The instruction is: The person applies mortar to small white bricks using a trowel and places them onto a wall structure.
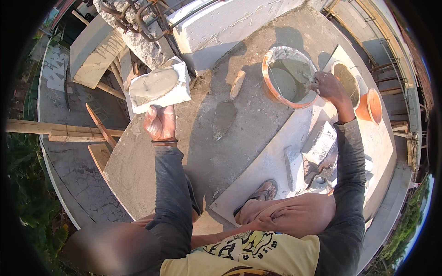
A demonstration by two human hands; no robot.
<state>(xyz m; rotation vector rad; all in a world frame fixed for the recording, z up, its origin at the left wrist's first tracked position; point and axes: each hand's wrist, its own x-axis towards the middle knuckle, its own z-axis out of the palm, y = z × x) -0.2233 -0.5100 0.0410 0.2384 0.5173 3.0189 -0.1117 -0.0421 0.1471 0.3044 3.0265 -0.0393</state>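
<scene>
A sandaled foot [262,193] rested closest, beside a pale board [258,177] on which chunks of white block [320,142] lay. Ahead, on the concrete slab [193,133], a trowel [224,118] lay flat, its blade coated grey and its wooden handle pointing away. The left hand [161,123] had its fingers part-curled at the near edge of a white slab piece [184,92], supporting it; wet grey mortar [154,87] was spread over the top. The right hand [328,87] was at the right rim of an orange bucket [270,85], fingers bunched together; the view was too poor to tell how tightly they were closed, or on what. Inside that bucket sat wet grey mix [290,80], smeared up the walls. Just right of it stood a second bucket [343,73] with tan-grey stuff inside, and an orange container [369,106] beside that. Farthest off rose a low white wall [225,30] and bent rebar [146,28].
</scene>
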